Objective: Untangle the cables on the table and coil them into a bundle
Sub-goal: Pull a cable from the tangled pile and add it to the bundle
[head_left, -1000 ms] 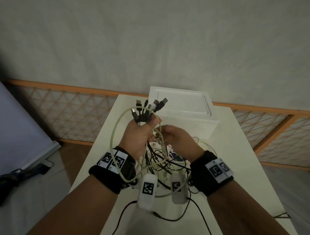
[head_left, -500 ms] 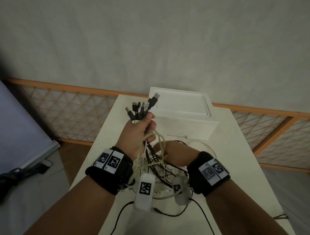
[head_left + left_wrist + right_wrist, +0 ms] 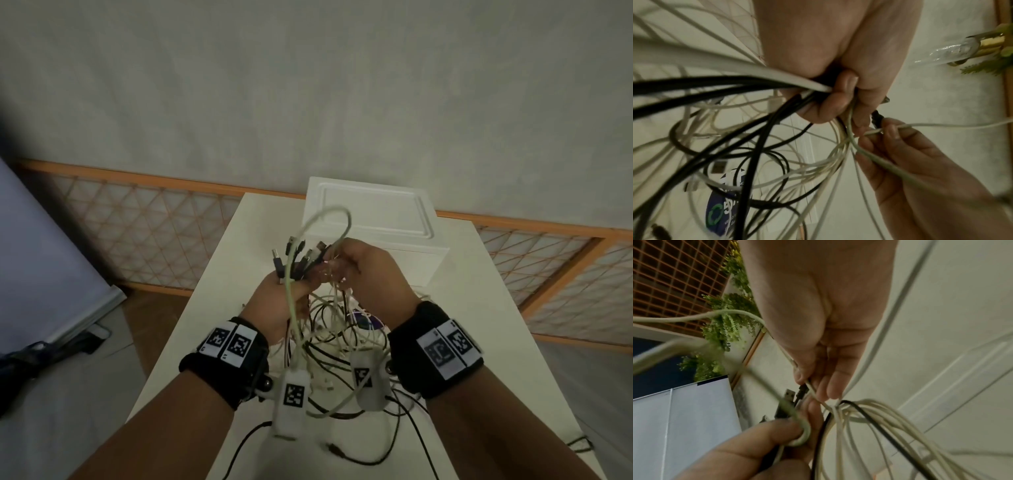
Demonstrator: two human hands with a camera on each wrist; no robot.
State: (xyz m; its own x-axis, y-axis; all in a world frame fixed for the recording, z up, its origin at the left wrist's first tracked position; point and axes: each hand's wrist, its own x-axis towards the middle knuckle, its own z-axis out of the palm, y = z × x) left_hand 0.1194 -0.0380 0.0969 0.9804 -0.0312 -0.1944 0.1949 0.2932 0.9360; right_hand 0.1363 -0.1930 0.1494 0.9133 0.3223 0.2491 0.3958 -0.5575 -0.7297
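A tangle of black and white cables (image 3: 337, 329) hangs from my hands over the white table (image 3: 219, 298). My left hand (image 3: 279, 299) grips a bunch of cable ends, their USB plugs (image 3: 298, 255) fanning out above its fingers. In the left wrist view the fingers (image 3: 838, 99) curl round black and white cables (image 3: 764, 91). My right hand (image 3: 368, 270) is right beside it and pinches a thin white cable (image 3: 813, 391) between thumb and fingers (image 3: 833, 386). That cable arcs in a loop (image 3: 337, 214) above both hands.
A white foam box (image 3: 371, 222) stands at the far end of the table, just behind my hands. Loose black cable ends (image 3: 337, 452) trail on the table's near part. A blue printed packet (image 3: 725, 209) lies under the tangle. Orange lattice fencing (image 3: 144, 219) runs along the wall.
My right hand has come up from the tangle to the left hand's plugs, drawing a white cable into a loop above them. The left hand has dropped slightly and tilted right.
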